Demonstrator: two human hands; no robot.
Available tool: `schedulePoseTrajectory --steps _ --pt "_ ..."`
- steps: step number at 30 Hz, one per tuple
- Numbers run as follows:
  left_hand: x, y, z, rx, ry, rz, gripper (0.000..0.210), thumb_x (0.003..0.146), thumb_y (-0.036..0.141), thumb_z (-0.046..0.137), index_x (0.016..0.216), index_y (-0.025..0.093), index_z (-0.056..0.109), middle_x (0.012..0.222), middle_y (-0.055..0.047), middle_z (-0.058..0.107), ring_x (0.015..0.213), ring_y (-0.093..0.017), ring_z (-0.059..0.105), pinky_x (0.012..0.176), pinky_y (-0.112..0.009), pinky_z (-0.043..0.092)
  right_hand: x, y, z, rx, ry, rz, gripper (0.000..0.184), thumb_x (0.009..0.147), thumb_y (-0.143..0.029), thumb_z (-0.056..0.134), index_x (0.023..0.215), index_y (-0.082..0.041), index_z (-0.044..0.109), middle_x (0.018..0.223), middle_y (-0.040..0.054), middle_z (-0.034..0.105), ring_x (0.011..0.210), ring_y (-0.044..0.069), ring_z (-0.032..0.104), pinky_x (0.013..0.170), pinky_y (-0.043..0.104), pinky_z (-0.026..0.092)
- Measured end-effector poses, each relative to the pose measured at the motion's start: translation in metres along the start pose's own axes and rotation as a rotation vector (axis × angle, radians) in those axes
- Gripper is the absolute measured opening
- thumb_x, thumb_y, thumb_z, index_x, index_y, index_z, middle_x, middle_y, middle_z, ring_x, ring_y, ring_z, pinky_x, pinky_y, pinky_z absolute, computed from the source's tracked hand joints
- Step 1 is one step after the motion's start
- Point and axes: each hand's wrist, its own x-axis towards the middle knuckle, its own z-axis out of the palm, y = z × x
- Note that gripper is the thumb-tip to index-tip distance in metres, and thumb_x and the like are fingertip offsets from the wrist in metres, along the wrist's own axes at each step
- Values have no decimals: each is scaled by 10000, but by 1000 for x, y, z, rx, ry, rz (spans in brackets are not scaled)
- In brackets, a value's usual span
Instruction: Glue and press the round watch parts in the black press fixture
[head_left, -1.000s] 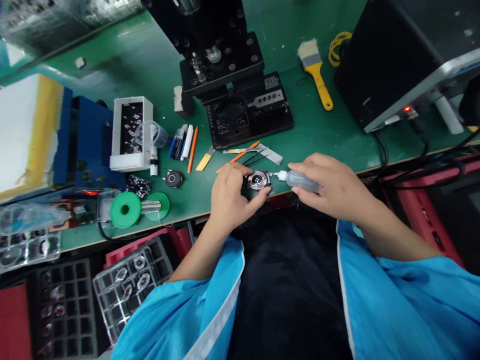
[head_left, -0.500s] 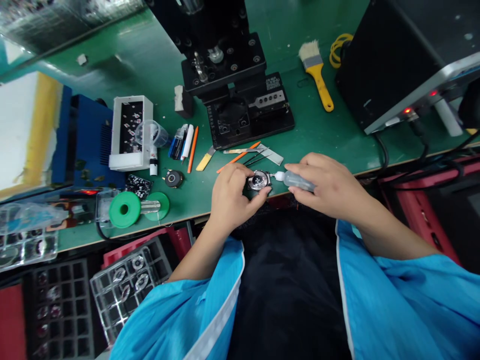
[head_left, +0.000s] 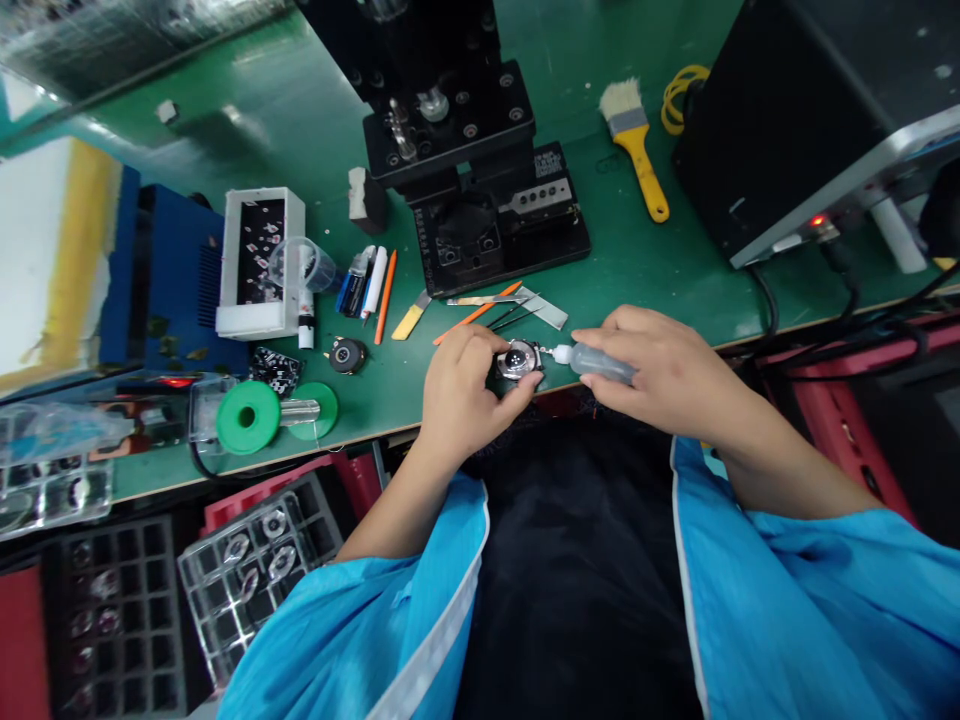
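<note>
Near the bench's front edge, my left hand (head_left: 466, 395) grips a round watch case (head_left: 517, 360) between thumb and fingers. Its shiny face, with a dark centre and small dots, points up. My right hand (head_left: 656, 365) is closed around a soft translucent squeeze bottle (head_left: 600, 363), lying almost level. The bottle's white cap and thin nozzle point left at the rim of the watch case; whether the tip touches it I cannot tell. Just beyond my hands lie dark tweezers (head_left: 514, 312), an orange stick (head_left: 478, 313) and a flat metal blade (head_left: 546, 308).
A black press (head_left: 499, 240) stands behind my hands. A yellow-handled brush (head_left: 637, 165) and a black powered box (head_left: 810, 110) are to the right. Leftward are a white parts box (head_left: 294, 220), pens (head_left: 375, 280), a green spool (head_left: 247, 417) and clear compartment trays (head_left: 247, 570) below the bench.
The squeeze bottle and my right hand have shifted very slightly to the right. My left hand keeps its grip on the watch case.
</note>
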Motion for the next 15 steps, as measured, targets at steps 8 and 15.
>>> schedulePoseTrajectory --steps 8,15 --pt "0 -1 1 6 -1 5 337 1005 413 830 1143 214 595 1059 -78 719 1005 -268 698 886 -429 588 -1 -1 -6 22 -48 27 395 1049 -311 657 1385 -154 795 1110 116 728 1009 273 710 882 416 559" --pt "0 -1 1 -4 4 4 337 991 384 843 1149 215 598 1067 -80 723 999 -262 697 892 -427 589 -1 -1 -9 37 -109 46 415 1054 -326 637 1415 -172 772 1158 117 729 1041 270 705 894 411 548"
